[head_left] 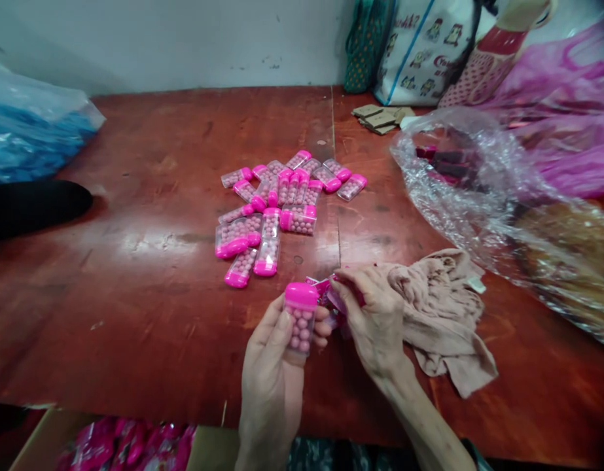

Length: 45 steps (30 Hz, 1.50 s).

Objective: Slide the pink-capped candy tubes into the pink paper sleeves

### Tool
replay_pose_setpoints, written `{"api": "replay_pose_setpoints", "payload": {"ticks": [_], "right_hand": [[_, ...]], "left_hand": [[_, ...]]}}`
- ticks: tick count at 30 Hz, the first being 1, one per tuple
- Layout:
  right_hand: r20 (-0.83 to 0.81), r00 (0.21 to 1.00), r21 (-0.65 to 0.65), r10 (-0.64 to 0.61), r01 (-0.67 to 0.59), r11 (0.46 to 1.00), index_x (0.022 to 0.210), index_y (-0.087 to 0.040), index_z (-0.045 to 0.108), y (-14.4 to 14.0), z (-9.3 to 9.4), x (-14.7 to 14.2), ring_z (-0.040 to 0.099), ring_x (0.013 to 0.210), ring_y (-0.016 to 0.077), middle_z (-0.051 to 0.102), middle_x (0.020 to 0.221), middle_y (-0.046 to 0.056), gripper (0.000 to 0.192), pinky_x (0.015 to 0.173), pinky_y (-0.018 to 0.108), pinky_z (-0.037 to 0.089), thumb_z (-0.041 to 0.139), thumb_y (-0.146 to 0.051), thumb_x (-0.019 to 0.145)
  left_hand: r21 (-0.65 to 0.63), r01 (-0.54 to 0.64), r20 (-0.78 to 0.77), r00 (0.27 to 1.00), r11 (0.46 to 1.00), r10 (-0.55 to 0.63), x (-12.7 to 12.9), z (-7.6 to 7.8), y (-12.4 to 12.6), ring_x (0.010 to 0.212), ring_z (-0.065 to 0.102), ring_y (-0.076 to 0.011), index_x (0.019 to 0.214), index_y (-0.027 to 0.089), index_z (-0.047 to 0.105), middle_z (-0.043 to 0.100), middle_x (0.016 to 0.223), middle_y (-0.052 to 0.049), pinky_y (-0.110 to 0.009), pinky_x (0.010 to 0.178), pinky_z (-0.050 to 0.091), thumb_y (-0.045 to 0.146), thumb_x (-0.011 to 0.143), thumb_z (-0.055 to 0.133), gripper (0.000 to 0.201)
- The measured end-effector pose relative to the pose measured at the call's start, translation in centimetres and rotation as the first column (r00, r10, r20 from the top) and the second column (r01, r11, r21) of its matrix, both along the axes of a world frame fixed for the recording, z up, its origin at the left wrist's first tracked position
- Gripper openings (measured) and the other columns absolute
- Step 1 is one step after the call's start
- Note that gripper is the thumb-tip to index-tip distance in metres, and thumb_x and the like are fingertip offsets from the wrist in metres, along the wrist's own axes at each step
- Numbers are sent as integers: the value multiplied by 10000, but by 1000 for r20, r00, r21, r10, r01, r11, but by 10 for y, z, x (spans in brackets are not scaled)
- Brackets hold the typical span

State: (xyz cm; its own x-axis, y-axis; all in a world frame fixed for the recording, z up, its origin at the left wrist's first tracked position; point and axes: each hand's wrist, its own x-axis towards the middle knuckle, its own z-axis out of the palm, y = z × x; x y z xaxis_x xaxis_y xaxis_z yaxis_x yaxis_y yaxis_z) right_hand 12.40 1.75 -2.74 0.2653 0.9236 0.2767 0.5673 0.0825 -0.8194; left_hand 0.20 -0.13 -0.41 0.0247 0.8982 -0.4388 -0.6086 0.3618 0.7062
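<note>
My left hand (275,366) is closed around a small clear container (300,320) with a bright pink cap, full of pale pink balls. It is held upright, cap at the top, low over the table. Just to its right, my right hand (373,314) pinches at a pile of small pink printed wrappers (324,288); its fingers partly cover them and the exact piece is blurred. Beyond both hands lies a loose heap of matching pink-capped containers (269,239), several of them overlapping at different angles.
A beige cloth (439,307) lies crumpled beside my right hand. Clear plastic bags (449,196) spread along the right, with a pink bag (567,111) behind. Cardboard pieces (380,119) lie at the back. A box of pink packets (129,445) stands below the table's front edge; a blue-filled bag (36,131) is left.
</note>
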Motion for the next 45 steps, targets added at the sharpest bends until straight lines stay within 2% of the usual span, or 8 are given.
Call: {"api": "replay_pose_setpoints", "payload": {"ticks": [10, 24, 29, 33, 36, 40, 43, 45], "right_hand": [[-558, 822, -167, 115, -247, 954, 1027, -193, 622, -14, 9, 1, 622, 781, 162, 664, 884, 30, 246, 663, 250, 510, 542, -346, 852], [-408, 905, -38, 120, -148, 988, 1082, -240, 612, -31, 17, -11, 586, 950, 148, 641, 1033, 12, 238, 845, 256, 452, 521, -166, 874], [-720, 677, -111, -149, 99, 989, 1051, -291, 620, -29, 16, 9, 603, 947, 153, 649, 1041, -7, 214, 780, 263, 501, 588, -266, 840], [-893, 397, -185, -214, 111, 977, 1030, -276, 597, -29, 21, 29, 643, 692, 139, 670, 835, -3, 223, 593, 261, 534, 619, -313, 811], [-926, 287, -247, -244, 27, 969, 962, -228, 607, -38, 25, 36, 622, 573, 129, 651, 705, 2, 192, 514, 242, 520, 631, -323, 797], [-929, 234, -319, -287, -115, 941, 1038, -217, 581, -55, 30, 40, 588, 523, 118, 629, 629, 2, 248, 478, 221, 496, 575, -360, 836], [-883, 347, -394, -316, -183, 901, 1143, -219, 520, -64, 30, 44, 576, 535, 120, 624, 633, 0, 373, 471, 212, 479, 584, -397, 822], [-770, 561, -449, -305, -135, 883, 1156, -220, 517, -67, 24, 45, 597, 592, 142, 644, 698, 12, 420, 516, 241, 497, 619, -400, 790]], "left_hand": [[33, 144, -67, 988, 989, -141, 27, -9, 3, 946, 610, -186, 1044, 157, 559, 665, 984, -75, -286, 804, 467, 175, 833, 541, 213], [180, 65, -211, 977, 982, -26, 32, -10, -16, 1135, 513, -207, 1134, 246, 531, 604, 1160, -52, -334, 962, 386, 165, 850, 519, 296], [178, 273, -341, 918, 945, -201, 22, -15, -6, 977, 597, -194, 1146, 219, 542, 651, 1043, -68, -316, 857, 450, 268, 866, 496, 288], [197, 197, -492, 867, 960, -77, 4, -23, 0, 758, 629, -164, 1000, 182, 607, 684, 883, -62, -275, 688, 487, 281, 856, 503, 203], [248, 216, -680, 733, 944, 11, 1, -24, 4, 736, 609, -154, 942, 201, 630, 670, 865, -34, -262, 666, 478, 248, 804, 580, 154], [230, 516, -957, 275, 825, 95, 14, -20, 13, 890, 549, -228, 986, 197, 611, 602, 947, -56, -366, 788, 435, 237, 756, 631, 235], [93, 648, -992, -4, 756, 125, 24, -20, 20, 879, 509, -257, 925, 177, 601, 562, 917, -75, -418, 784, 408, 187, 770, 592, 155], [83, 646, -994, 2, 759, 108, 26, -23, 23, 821, 514, -237, 855, 186, 589, 558, 851, -55, -398, 743, 412, 149, 778, 559, 90]]}}
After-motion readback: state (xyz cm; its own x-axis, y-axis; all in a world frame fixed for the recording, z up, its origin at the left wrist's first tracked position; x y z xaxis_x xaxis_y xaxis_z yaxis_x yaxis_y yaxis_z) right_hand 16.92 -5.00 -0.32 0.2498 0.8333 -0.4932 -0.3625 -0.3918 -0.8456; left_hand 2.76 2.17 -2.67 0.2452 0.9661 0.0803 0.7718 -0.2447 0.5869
